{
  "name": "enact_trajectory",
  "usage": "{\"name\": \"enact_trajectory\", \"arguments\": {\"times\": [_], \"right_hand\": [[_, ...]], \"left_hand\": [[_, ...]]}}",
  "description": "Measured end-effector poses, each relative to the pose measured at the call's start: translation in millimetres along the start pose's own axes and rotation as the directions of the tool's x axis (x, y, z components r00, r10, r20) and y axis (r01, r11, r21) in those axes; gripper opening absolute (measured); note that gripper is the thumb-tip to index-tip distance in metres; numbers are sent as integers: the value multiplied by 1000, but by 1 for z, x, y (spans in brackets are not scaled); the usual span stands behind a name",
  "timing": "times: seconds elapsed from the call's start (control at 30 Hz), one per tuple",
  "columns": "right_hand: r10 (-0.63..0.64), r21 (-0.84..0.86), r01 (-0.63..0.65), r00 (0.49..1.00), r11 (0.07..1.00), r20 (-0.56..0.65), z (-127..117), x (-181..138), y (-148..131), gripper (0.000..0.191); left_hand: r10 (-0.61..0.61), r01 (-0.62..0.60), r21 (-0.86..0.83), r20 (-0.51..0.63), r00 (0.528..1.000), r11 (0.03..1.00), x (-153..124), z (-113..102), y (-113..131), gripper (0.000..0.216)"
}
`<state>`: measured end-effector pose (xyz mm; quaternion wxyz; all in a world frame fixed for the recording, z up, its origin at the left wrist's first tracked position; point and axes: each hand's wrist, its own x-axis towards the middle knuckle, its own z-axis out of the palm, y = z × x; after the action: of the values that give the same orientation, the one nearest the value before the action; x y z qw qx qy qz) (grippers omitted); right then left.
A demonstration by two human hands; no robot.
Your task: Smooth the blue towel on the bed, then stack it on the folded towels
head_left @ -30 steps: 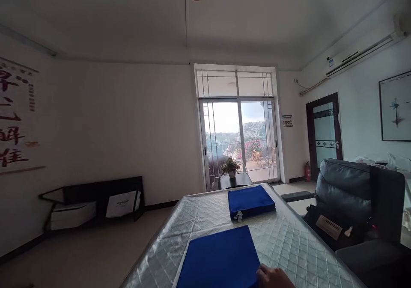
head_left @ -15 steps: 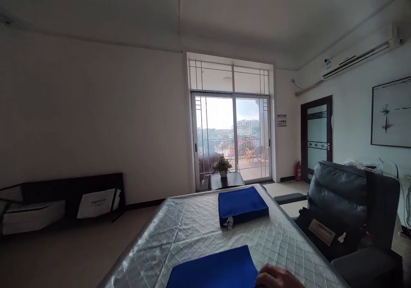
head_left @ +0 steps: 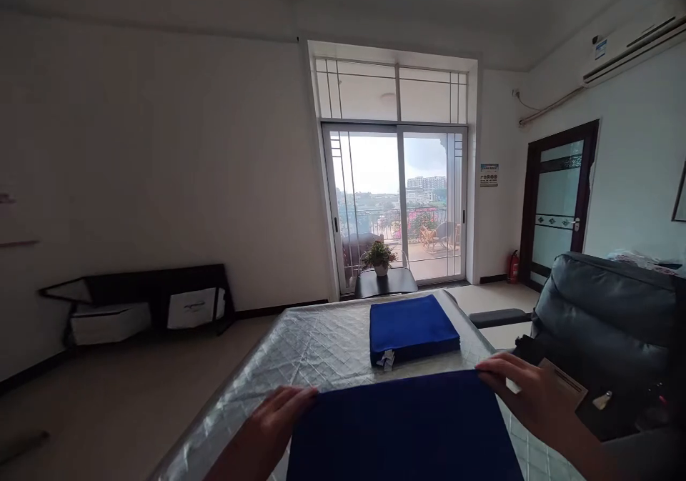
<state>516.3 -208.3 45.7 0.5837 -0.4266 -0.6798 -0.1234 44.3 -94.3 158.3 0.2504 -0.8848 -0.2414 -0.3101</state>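
A dark blue piece of cloth (head_left: 401, 431) is held up in front of me, its far edge raised off the table and its near part cut off by the bottom of the view. My left hand (head_left: 276, 417) is closed on its far left corner. At the far right corner, my right hand (head_left: 517, 388) pinches the edge between thumb and fingers. Beyond the held cloth lies a neat stack of folded blue cloths (head_left: 412, 327), with white tags sticking out at its front left corner.
The table (head_left: 321, 324) wears a silvery quilted cover. On the right stands a dark leather armchair (head_left: 611, 309) with a brown packet (head_left: 565, 381) on it. Past the table's far end, a potted plant (head_left: 379, 256) sits on a small black table before a sliding glass door.
The near cloth, earlier low on the table with only my right hand showing beside it, is now lifted by both hands. My left hand has come into view. The camera view has shifted.
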Motion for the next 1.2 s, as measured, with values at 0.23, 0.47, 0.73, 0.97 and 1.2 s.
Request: {"name": "enact_trajectory", "arguments": {"times": [0.23, 0.47, 0.73, 0.97, 1.2], "right_hand": [[160, -41, -164, 983, 986, -86, 20, 178, 97, 23], [305, 22, -308, 923, 951, -235, 40, 255, 152, 29], [532, 97, -523, 829, 847, -172, 146, 134, 204, 16], [572, 87, -566, 805, 820, -155, 201, 67, 243, 21], [546, 84, -540, 826, 838, -140, 219, 58, 277, 29]], "left_hand": [[-161, 170, 100, -93, 983, 980, 213, 32, -47, 26], [-268, 301, 86, -277, 923, 950, 277, 105, -76, 41], [-286, 294, 80, -100, 953, 952, 157, 279, -59, 27], [-224, 232, 91, -95, 970, 968, 98, 326, -77, 30], [-171, 179, 126, -75, 983, 976, 104, 314, -81, 28]]}}
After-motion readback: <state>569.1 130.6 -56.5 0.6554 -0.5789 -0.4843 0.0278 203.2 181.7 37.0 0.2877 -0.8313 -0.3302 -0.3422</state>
